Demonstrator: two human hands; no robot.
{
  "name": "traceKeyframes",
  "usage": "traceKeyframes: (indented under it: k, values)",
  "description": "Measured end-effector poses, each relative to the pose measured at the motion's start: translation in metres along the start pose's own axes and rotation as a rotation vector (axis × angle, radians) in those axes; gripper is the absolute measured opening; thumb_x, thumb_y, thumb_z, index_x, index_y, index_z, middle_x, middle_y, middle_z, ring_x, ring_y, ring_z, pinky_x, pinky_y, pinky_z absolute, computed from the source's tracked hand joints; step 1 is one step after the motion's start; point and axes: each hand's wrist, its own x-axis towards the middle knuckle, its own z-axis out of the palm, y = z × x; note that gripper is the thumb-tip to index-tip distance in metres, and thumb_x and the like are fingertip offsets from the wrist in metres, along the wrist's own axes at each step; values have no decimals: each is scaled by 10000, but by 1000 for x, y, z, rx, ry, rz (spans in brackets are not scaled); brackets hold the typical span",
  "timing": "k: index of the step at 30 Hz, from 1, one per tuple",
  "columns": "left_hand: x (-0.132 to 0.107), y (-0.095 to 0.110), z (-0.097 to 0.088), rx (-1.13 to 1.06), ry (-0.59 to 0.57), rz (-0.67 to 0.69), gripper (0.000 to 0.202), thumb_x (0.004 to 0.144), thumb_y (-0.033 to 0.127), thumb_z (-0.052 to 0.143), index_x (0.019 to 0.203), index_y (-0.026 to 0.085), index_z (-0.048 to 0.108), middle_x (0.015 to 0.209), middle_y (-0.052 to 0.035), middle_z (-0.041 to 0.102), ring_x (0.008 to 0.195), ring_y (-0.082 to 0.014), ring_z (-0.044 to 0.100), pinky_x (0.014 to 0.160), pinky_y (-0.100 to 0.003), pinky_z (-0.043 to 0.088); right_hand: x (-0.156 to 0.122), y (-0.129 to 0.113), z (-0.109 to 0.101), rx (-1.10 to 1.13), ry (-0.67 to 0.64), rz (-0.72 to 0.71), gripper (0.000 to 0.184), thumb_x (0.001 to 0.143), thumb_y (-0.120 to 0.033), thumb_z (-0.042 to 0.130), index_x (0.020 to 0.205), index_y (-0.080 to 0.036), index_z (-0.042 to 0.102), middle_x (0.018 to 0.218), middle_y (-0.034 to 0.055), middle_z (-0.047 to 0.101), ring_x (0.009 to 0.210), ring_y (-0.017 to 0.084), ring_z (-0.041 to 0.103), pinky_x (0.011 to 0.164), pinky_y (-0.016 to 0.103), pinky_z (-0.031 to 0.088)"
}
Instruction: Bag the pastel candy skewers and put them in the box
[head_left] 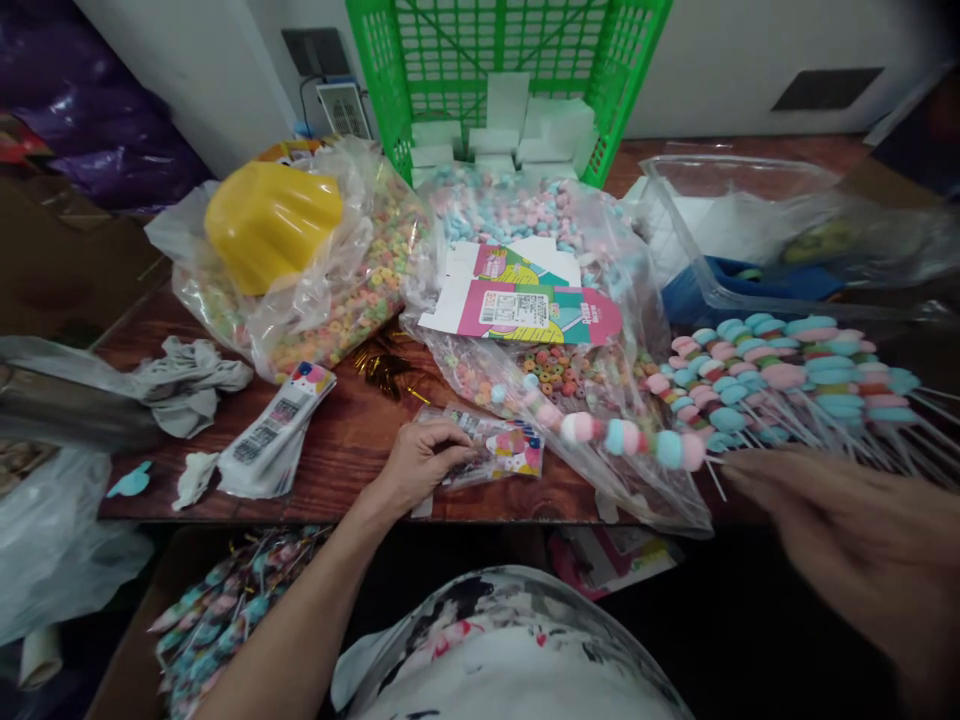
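My right hand, partly blurred, grips the stick end of a candy skewer. Pink, blue and white marshmallow-like pieces are threaded along it, and it points left above the table. At the table's front edge, my left hand has its thumb and fingers pinched at the left end of a clear printed bag, which lies flat. The skewer's far tip is near the right end of this bag. A pile of similar finished skewers lies beyond my right hand, their white sticks towards me.
Bags of ring-shaped candy and marshmallows stand behind, with a yellow bowl, flattened printed boxes and a green crate. Stacked printed bags lie left. Wrapped skewers fill a box below the table edge.
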Motion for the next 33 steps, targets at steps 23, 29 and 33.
traceKeyframes:
  k: [23,29,33]
  values:
    - [-5,-2,4,62,-48,212,161,834,308,624,813,166,695,799,-60,676,754,-155,616,714,-274,481,27,-46,59,244,-98,-347,257,851,-62,460,965,-187,654,849,45,706,763,162,652,698,293,490]
    - [-4,17,2,596,-78,352,489,740,340,697,1203,226,590,1337,-133,491,1160,-312,424,970,-501,352,27,-49,65,327,-49,-330,234,875,-84,461,967,-180,653,868,53,716,773,150,655,720,291,499]
    - [-1,26,8,683,-173,357,266,775,187,567,1036,180,619,1095,-115,604,1023,-266,497,875,-416,391,21,-60,71,399,10,-308,256,853,-79,465,989,-180,657,857,57,707,765,154,643,701,295,497]
